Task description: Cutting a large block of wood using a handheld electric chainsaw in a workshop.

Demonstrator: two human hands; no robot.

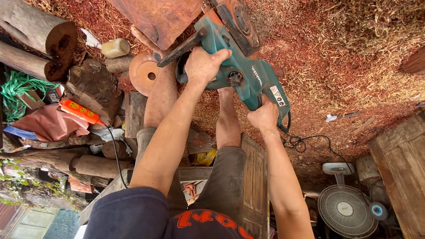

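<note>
A teal electric chainsaw [245,73] points away from me toward a reddish wood slab [161,17] at the top of the view. My left hand [204,64] is wrapped around the saw's front handle bar. My right hand [264,117] grips the rear handle near the black power cord [310,141]. My bare legs stand on red sawdust below the saw. The saw's bar tip is hidden beyond the frame's top edge.
Logs [33,26] and wood chunks lie at left with an orange power strip [79,110], a round wooden disc [144,71] and green rope [17,90]. A white floor fan [347,208] and wooden panels [398,168] stand at right. Red sawdust covers the ground [345,66].
</note>
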